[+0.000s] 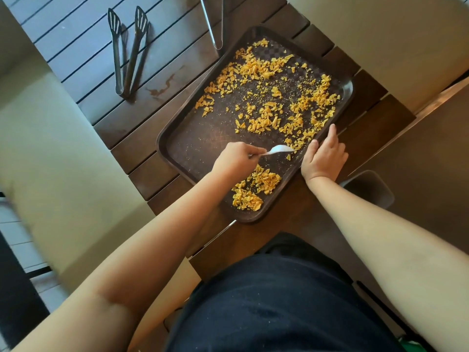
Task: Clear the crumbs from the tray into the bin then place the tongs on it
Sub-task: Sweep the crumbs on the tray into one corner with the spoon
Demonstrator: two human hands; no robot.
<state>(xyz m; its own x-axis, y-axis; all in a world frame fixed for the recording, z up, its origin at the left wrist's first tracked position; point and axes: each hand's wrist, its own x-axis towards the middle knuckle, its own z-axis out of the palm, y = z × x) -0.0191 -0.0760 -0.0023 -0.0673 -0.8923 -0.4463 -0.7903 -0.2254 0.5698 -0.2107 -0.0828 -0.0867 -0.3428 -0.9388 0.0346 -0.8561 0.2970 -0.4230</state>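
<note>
A dark brown tray [175, 138] lies tilted on the slatted wooden table. Yellow crumbs [276, 97] are scattered over its far half, and a swept heap of crumbs [256, 191] sits near its near corner. My left hand [236, 157] is shut on a white plastic spoon [279, 149] whose bowl touches the tray by the right rim. My right hand [323, 154] grips the tray's right rim. Dark slotted tongs [128, 49] lie on the table at the far left. Metal tongs [215, 21] lie beyond the tray's far corner.
A dark bin [370, 189] stands on the floor just right of the table, below my right wrist. The table [142, 115] has dark slats with gaps and a stain near the slotted tongs. Beige seats flank it on both sides.
</note>
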